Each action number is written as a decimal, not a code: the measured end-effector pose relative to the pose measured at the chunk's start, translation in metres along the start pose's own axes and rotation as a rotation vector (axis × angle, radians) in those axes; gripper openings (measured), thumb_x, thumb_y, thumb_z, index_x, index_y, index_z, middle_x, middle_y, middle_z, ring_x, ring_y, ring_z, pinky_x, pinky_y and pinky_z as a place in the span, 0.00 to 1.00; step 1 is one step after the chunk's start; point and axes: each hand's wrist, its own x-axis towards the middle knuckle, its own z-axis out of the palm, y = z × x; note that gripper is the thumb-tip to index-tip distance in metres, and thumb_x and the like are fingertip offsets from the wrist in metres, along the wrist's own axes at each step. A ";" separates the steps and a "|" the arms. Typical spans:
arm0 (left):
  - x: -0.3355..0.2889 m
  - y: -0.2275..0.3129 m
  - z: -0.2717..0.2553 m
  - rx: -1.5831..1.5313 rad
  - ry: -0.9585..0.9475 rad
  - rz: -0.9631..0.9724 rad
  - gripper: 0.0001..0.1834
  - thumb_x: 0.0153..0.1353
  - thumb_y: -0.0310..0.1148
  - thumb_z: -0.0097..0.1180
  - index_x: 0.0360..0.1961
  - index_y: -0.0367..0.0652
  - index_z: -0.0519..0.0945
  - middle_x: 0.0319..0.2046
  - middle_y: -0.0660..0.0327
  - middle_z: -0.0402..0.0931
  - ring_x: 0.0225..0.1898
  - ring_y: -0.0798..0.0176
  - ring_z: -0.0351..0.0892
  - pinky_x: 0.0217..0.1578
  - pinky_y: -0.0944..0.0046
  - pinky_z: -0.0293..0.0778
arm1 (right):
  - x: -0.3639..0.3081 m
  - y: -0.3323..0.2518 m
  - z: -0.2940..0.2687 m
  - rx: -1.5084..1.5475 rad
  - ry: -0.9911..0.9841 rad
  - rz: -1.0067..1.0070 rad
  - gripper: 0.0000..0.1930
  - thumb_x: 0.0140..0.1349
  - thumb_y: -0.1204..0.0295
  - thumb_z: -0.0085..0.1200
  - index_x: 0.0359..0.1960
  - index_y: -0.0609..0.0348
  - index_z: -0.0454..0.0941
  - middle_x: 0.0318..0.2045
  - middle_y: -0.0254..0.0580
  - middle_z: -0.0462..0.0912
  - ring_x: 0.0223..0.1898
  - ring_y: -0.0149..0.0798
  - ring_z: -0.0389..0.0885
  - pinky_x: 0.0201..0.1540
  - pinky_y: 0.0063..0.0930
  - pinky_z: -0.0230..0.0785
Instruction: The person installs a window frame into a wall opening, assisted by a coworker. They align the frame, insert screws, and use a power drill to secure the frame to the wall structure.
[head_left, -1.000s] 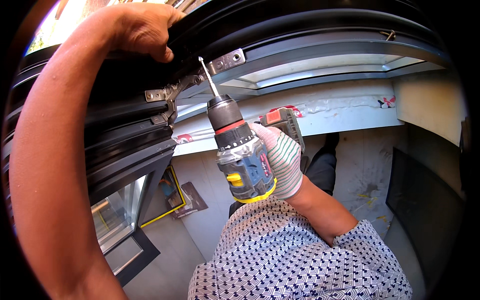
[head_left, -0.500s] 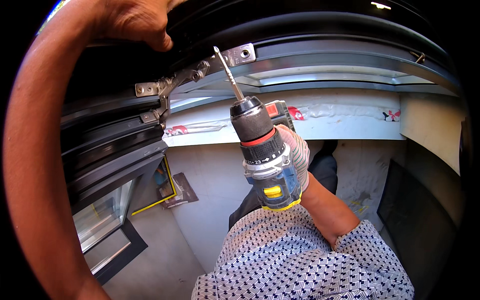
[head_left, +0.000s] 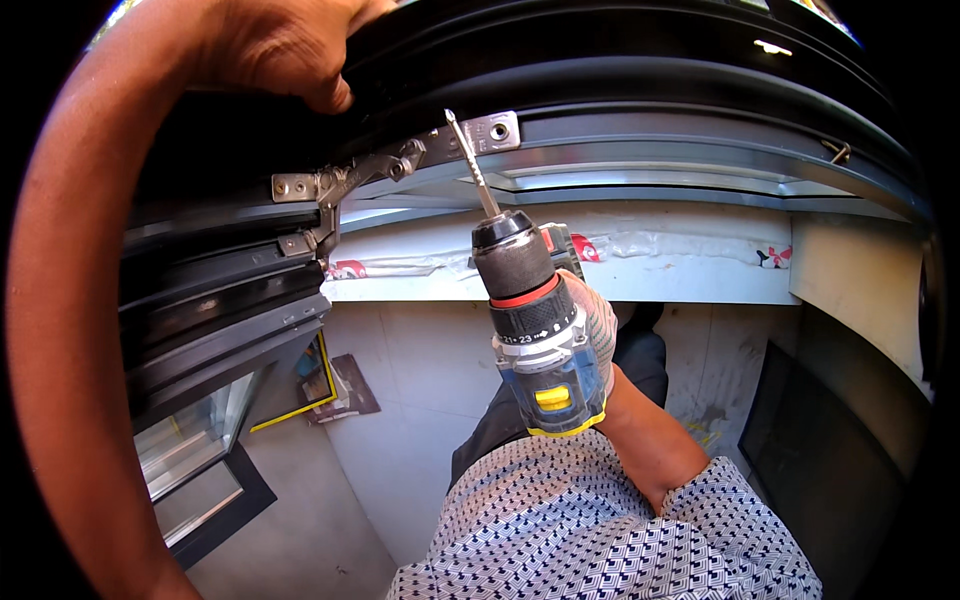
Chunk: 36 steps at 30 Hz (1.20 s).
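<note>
My right hand (head_left: 596,325), in a striped knit glove, grips a cordless drill (head_left: 530,325) with a yellow switch, its chuck pointing up and away. The long screwdriver bit (head_left: 472,165) overlaps the metal hinge arm (head_left: 400,160) in the picture; I cannot tell whether they touch. That hinge links the dark window frame (head_left: 620,85) with the dark sash profiles (head_left: 215,300) at the left. At the upper left my bare left hand (head_left: 290,50) is closed over the dark frame's edge, thumb against its face. Most of its fingers are hidden behind it.
Below the frame runs a white ledge (head_left: 680,275) with crumpled plastic film (head_left: 660,240) along it. A glazed sash (head_left: 200,440) stands lower left, beside a yellow-edged panel (head_left: 300,390). A dark mesh-like panel (head_left: 825,440) leans at right. A small brass-coloured latch (head_left: 838,152) sits on the frame.
The view has tilted slightly, so the frame and hinge sit a little lower. The drill appears slightly lower and farther right, still in my right hand. My left hand keeps its place on the frame.
</note>
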 end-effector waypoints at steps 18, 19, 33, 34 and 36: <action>-0.021 0.025 -0.019 -0.064 -0.162 -0.041 0.23 0.59 0.29 0.69 0.56 0.37 0.82 0.46 0.50 0.87 0.50 0.53 0.85 0.53 0.56 0.80 | -0.002 -0.008 0.012 -0.095 -0.071 0.008 0.33 0.47 0.76 0.77 0.58 0.61 0.79 0.39 0.42 0.86 0.41 0.38 0.88 0.45 0.29 0.81; -0.022 0.025 -0.018 -0.063 -0.159 -0.037 0.23 0.59 0.29 0.69 0.56 0.37 0.82 0.46 0.50 0.87 0.50 0.53 0.85 0.53 0.55 0.80 | -0.001 -0.009 0.012 -0.096 -0.075 0.010 0.33 0.47 0.75 0.78 0.58 0.61 0.79 0.39 0.43 0.86 0.41 0.38 0.88 0.45 0.29 0.81; -0.011 0.021 -0.011 -0.005 -0.098 0.030 0.25 0.56 0.29 0.70 0.55 0.36 0.82 0.45 0.47 0.87 0.50 0.50 0.86 0.52 0.54 0.80 | 0.023 -0.040 0.007 -0.163 -0.149 0.054 0.35 0.48 0.72 0.79 0.59 0.60 0.77 0.41 0.45 0.87 0.44 0.41 0.89 0.49 0.31 0.82; -0.009 0.020 -0.010 0.000 -0.093 0.036 0.25 0.56 0.29 0.71 0.55 0.36 0.82 0.45 0.47 0.87 0.50 0.50 0.86 0.52 0.54 0.80 | 0.025 -0.044 0.006 -0.180 -0.153 0.058 0.35 0.48 0.71 0.79 0.59 0.60 0.77 0.42 0.45 0.87 0.44 0.41 0.89 0.49 0.32 0.82; -0.006 0.018 -0.010 0.008 -0.074 0.051 0.25 0.56 0.29 0.71 0.55 0.35 0.82 0.45 0.47 0.87 0.50 0.50 0.86 0.52 0.54 0.80 | 0.029 -0.053 0.003 -0.221 -0.155 0.061 0.35 0.48 0.71 0.80 0.60 0.60 0.77 0.42 0.45 0.87 0.45 0.41 0.89 0.50 0.32 0.82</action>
